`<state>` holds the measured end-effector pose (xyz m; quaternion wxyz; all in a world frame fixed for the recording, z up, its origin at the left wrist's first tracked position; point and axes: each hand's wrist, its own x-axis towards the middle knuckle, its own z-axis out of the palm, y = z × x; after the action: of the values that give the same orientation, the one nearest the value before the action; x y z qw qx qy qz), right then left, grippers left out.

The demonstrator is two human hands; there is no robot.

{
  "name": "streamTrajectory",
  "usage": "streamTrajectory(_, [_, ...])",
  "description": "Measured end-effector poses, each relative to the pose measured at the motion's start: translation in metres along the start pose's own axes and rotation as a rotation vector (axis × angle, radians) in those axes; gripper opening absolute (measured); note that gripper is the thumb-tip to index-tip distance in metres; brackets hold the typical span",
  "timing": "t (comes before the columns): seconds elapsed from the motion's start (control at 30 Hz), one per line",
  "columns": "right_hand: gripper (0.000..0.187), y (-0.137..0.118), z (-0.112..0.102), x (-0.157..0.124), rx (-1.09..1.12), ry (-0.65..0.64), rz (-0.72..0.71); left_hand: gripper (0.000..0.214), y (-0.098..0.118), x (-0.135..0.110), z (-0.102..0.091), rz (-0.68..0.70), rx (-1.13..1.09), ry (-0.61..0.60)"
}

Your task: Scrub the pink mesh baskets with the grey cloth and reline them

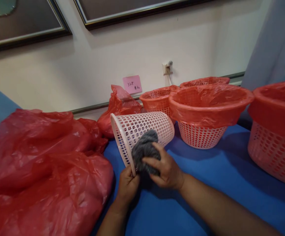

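The left hand grips a pale basket, tipped sideways at frame center — the right hand holds a bunched gray cloth against it — as red-lined baskets stand at right.

Indoor room, 2 framed pictures

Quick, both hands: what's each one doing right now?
Left hand: closed on the rim of the tilted white basket.
Right hand: holding a gray cloth against its side.
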<state>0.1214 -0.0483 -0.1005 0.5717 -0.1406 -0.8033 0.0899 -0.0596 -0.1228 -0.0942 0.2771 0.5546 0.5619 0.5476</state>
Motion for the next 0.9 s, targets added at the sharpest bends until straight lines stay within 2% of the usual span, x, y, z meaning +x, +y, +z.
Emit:
streamTrajectory(0.03, [0.054,-0.007,-0.001,0.001,0.027,-0.057,-0.109,0.029,0.0,0.0,0.0,0.03,0.036,-0.035])
streamTrajectory(0.07, [0.053,-0.01,-0.002,0.001,0.044,-0.08,-0.155,0.025,0.001,0.0,0.0,0.06,0.068,-0.069])
streamTrajectory(0.1, [0.051,-0.01,-0.002,0.002,0.045,-0.068,-0.126,0.023,0.002,0.0,0.0,0.082,0.089,-0.09])
streamTrajectory(0.17, [0.051,-0.001,-0.002,0.003,0.0,0.051,0.087,0.025,0.006,0.001,0.0,0.097,0.1,-0.094])
streamTrajectory(0.27, [0.062,0.018,-0.001,0.004,-0.108,0.307,0.448,0.034,0.011,0.005,0.002,0.094,0.102,-0.1])
streamTrajectory(0.33, [0.072,0.024,0.0,0.005,-0.173,0.378,0.517,0.036,0.013,0.006,0.004,0.099,0.109,-0.103])
streamTrajectory(0.4, [0.083,0.019,0.001,0.005,-0.24,0.349,0.438,0.034,0.013,0.006,0.005,0.114,0.13,-0.1])
streamTrajectory(0.5, [0.098,0.001,0.004,0.004,-0.327,0.262,0.214,0.025,0.012,0.003,0.008,0.154,0.206,-0.122])
streamTrajectory(0.57, [0.101,-0.011,0.004,0.004,-0.309,0.223,0.125,0.021,0.012,0.0,0.01,0.176,0.264,-0.148])
streamTrajectory(0.67, [0.088,-0.019,0.001,0.007,-0.217,0.18,0.11,0.02,0.013,-0.002,0.012,0.187,0.306,-0.174])
streamTrajectory(0.77, [0.073,-0.014,-0.007,0.012,-0.155,0.149,0.116,0.018,0.015,-0.001,0.014,0.181,0.317,-0.187])
streamTrajectory(0.9, [0.076,-0.004,-0.014,0.016,-0.074,0.031,-0.035,0.014,0.02,0.0,0.015,0.168,0.315,-0.192])
